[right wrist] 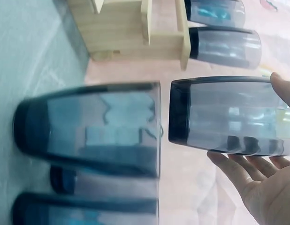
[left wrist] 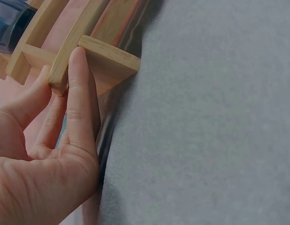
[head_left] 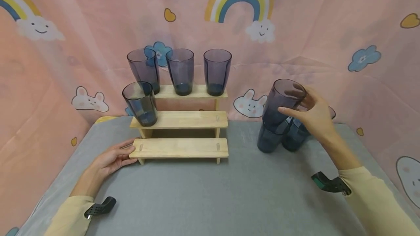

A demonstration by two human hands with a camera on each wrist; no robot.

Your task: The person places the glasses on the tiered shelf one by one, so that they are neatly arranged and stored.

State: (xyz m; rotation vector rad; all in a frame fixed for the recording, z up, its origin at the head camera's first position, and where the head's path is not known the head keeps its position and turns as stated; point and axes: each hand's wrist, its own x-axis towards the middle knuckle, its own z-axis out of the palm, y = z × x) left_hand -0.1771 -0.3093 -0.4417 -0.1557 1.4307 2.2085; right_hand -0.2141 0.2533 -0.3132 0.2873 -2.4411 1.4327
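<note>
The setting-out looks about half done to me: three see-through, smoky blue-purple tapered tumblers [head_left: 180,72] stand atop the pale wooden three-step stand [head_left: 180,148], a fourth [head_left: 141,106] on its middle step. The right hand [head_left: 313,115] grips another tumbler [head_left: 279,105] between thumb and fingers, above the remaining tumblers [head_left: 269,141] on the grey-covered table [head_left: 197,199]; the left hand [head_left: 113,157] pinches the lowest step's end.

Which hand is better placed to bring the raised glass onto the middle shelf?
Probably the right hand: its fingers hold the raised glass, and the middle shelf is bare on that side. The left hand is farther from the glass and pinches the end of the bottom shelf.
</note>
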